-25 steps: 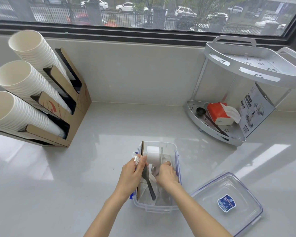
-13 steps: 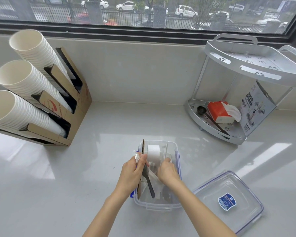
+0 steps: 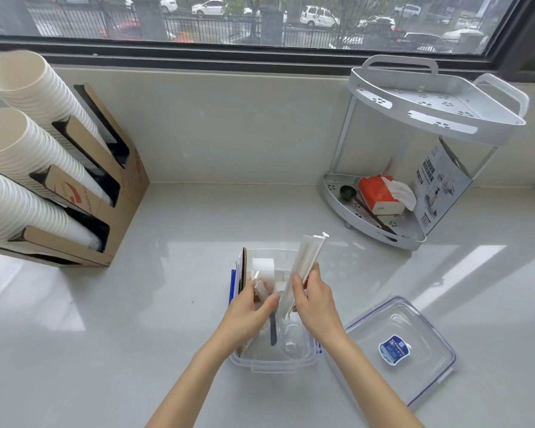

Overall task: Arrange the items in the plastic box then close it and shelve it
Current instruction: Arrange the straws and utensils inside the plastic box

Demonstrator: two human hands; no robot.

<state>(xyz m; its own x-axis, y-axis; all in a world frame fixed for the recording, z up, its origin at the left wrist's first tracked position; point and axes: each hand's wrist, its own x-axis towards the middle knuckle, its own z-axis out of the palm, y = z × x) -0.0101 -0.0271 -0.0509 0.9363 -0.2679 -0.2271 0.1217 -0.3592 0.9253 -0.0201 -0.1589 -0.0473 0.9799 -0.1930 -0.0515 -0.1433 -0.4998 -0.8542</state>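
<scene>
Head view: right hand is pinching white wrapped sticks over plastic box; left hand is gripping small white packets, prob. sachets.

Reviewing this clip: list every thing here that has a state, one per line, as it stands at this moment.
plastic box: open, items inside
lid: off, flat on the counter right of the box
wrapped straws: lifted, tilted, sticking up above the box
right hand: grips the straws
left hand: holds small white items over the box
corner rack: top tier bare
tissue pack: opened, tissue sticking out
</scene>
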